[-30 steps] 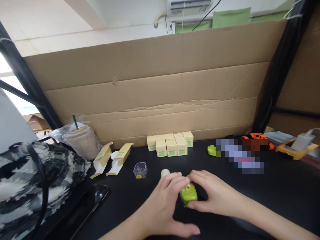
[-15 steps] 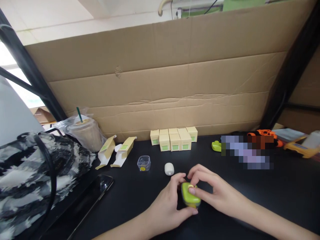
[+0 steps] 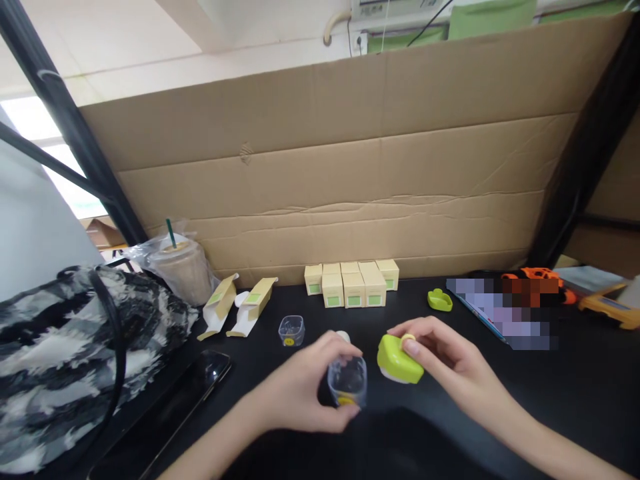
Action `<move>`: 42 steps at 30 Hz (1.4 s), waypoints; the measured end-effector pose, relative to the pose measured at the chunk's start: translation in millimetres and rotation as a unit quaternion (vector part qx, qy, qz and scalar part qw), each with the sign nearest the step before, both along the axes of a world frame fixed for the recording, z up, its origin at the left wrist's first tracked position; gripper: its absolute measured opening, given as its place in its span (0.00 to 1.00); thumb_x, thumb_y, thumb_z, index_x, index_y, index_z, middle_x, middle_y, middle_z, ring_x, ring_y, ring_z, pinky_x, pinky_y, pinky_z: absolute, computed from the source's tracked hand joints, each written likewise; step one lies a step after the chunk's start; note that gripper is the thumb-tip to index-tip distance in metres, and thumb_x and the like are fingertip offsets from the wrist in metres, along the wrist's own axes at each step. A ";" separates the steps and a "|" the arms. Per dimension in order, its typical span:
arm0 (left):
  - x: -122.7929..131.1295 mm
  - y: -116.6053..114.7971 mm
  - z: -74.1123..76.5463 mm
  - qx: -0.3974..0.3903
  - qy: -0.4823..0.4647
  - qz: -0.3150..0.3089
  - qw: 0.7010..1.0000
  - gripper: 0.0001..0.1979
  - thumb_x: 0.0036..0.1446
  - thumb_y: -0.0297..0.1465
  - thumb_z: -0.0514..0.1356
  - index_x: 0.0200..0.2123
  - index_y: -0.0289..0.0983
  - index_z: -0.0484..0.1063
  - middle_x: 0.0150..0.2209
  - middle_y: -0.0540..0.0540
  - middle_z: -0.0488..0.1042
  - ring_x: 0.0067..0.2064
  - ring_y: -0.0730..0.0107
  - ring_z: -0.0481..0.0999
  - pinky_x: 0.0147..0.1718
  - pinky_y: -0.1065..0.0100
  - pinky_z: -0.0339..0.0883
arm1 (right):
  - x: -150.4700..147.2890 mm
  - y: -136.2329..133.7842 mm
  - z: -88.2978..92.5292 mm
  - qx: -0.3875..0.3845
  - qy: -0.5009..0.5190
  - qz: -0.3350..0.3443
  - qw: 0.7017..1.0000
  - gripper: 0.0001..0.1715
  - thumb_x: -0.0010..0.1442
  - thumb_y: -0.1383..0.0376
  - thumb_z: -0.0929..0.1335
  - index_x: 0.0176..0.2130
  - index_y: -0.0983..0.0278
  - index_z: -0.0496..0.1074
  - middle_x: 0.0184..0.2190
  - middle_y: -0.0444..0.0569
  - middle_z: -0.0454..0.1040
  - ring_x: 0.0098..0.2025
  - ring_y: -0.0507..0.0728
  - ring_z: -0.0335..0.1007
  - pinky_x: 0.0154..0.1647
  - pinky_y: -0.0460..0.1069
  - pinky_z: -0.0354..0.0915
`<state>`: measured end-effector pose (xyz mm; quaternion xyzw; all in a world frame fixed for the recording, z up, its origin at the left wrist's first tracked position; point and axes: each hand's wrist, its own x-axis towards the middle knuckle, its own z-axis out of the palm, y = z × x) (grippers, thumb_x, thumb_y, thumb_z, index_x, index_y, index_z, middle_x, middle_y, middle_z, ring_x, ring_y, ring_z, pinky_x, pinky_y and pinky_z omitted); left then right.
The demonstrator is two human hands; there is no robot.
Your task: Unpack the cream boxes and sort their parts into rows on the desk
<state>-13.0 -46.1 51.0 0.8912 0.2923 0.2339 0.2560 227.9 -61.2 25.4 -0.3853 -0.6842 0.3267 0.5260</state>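
My left hand (image 3: 320, 387) is closed around a small clear plastic cup (image 3: 349, 379) with a yellow sticker, thumb on the near side and fingers on the far side. To its right, my right hand (image 3: 445, 360) pinches the pale knob of a lime-green lid (image 3: 397, 359), which is tilted and apart from the cup. Something white shows along the lid's lower edge. Behind my left hand, a white rounded object (image 3: 343, 336) is mostly covered by my fingers. Another clear cup (image 3: 291, 331) with a yellow sticker stands on the black table to the left.
Several small cream boxes (image 3: 353, 287) stand against the cardboard wall. Two opened boxes (image 3: 255, 303) lie left of them, near a bagged drink cup (image 3: 181, 270). A phone (image 3: 165, 407) and patterned fabric (image 3: 75, 360) are at left. A green flower-shaped piece (image 3: 440, 301) sits at right.
The green lid has come off the clear cup. My right hand has lifted it up and to the right, while my left hand has moved left with the cup.
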 end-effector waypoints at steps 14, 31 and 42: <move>-72.6 29.3 4.2 0.013 0.166 0.174 0.970 0.22 0.42 0.26 0.65 0.43 0.43 0.68 0.58 0.43 0.58 0.62 0.51 0.56 0.58 0.50 0.53 | -4.7 -0.9 -4.4 -0.003 -0.074 0.032 0.997 0.14 0.61 0.54 0.65 0.31 0.61 0.70 0.35 0.48 0.77 0.36 0.56 0.74 0.35 0.50 0.71; -89.8 64.5 -5.7 0.111 0.181 0.256 0.943 0.06 0.53 0.35 0.61 0.30 0.43 0.77 0.45 0.48 0.73 0.51 0.57 0.67 0.55 0.51 0.52 | -2.9 1.1 -1.4 -0.021 -0.066 0.035 0.997 0.13 0.61 0.55 0.66 0.31 0.61 0.70 0.38 0.48 0.77 0.38 0.56 0.73 0.37 0.50 0.69; -113.4 84.0 -6.9 0.104 0.158 0.282 0.941 0.05 0.50 0.33 0.61 0.28 0.41 0.78 0.41 0.45 0.76 0.48 0.54 0.70 0.51 0.51 0.57 | -3.6 -0.9 0.1 -0.057 -0.050 0.043 0.996 0.12 0.61 0.56 0.66 0.32 0.61 0.70 0.37 0.48 0.76 0.38 0.56 0.71 0.38 0.50 0.68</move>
